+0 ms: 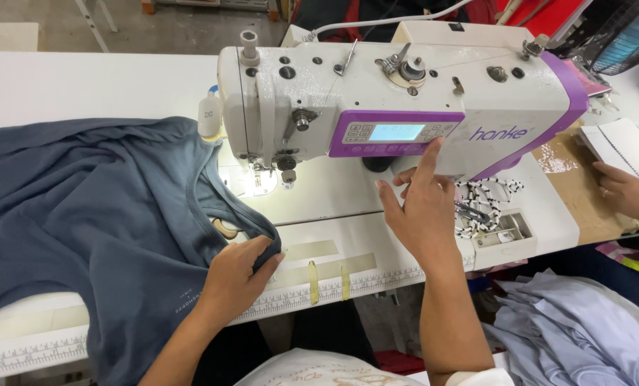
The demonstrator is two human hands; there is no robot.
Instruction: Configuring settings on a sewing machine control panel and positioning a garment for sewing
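Head view, left hand point(237, 275) on blue garment point(98, 214), right hand point(419, 207) at control panel point(394, 133)

1 sewing machine point(405, 93), 1 blue-grey garment point(98, 221), 2 own hands point(237, 275) point(419, 211), 1 co-worker hand point(627, 191).

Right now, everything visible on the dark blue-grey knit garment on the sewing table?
The dark blue-grey knit garment looks like soft jersey, rumpled in broad folds. It covers the left part of the white sewing table and drapes over the front edge. Its curved neckline lies toward the white and purple sewing machine, near the lit needle area. The left hand presses flat on its edge beside the neckline. Small pale print shows near the wrist. The right hand does not touch it.
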